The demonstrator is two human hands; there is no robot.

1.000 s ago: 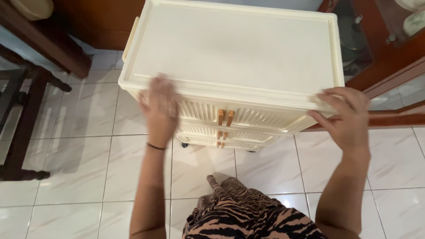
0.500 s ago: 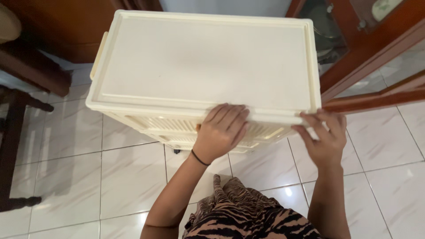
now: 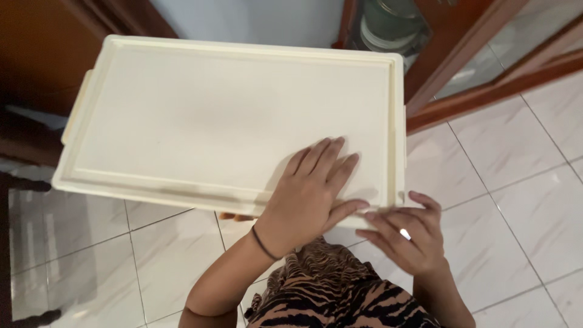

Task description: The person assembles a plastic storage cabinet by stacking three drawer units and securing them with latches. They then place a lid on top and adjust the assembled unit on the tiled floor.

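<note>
Left hand (image 3: 310,197) lies flat, fingers spread, on the cream plastic drawer unit's top (image 3: 200,115) mid-frame; right hand (image 3: 407,234) hovers open at its lower-right corner, gripping nothing. White tiled floor (image 3: 516,182) underneath.

I am in a home, probably a dining room. Glossy white floor tiles (image 3: 516,152) run under me, a cream plastic cabinet (image 3: 231,121) stands against the wall, and a wooden glass-door cupboard (image 3: 449,54) holds what look like stacked dishes (image 3: 388,27), though they are blurred.
</note>
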